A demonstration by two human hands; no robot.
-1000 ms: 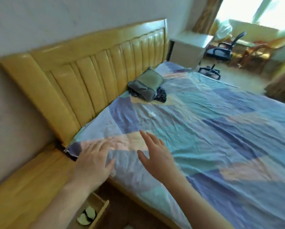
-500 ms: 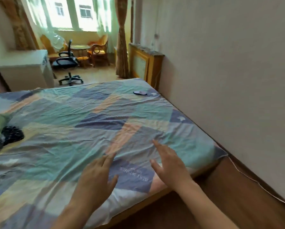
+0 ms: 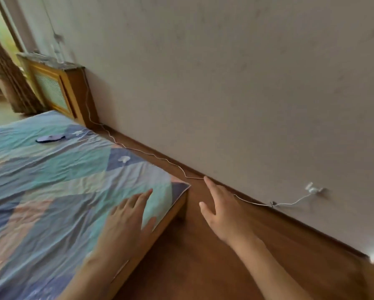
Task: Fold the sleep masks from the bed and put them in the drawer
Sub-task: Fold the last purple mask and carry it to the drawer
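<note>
Reaching forward with both palms down and fingers spread, I see my left hand (image 3: 125, 215) over the near corner of the bed (image 3: 51, 191) and my right hand (image 3: 222, 213) above the wooden floor (image 3: 203, 267) beside it; neither grips anything, though I cannot tell whether the left palm presses the patchwork cover or floats just above it. One sleep mask (image 3: 50, 138), dark blue and lying flat, sits well apart from both hands near the bed's far edge; motion blur smears its outline, so I cannot make out its strap. A thin white cable (image 3: 160, 158) runs along the base of the wall (image 3: 225, 83), passes behind my right hand, and ends at a small plug (image 3: 311, 188) that is too blurred to read. A wooden radiator cover (image 3: 53, 87) stands against the wall past the bed, with a curtain (image 3: 10, 83) cut off at the left edge. The bed's left side runs out of view, and both forearms are cropped by the bottom border.
</note>
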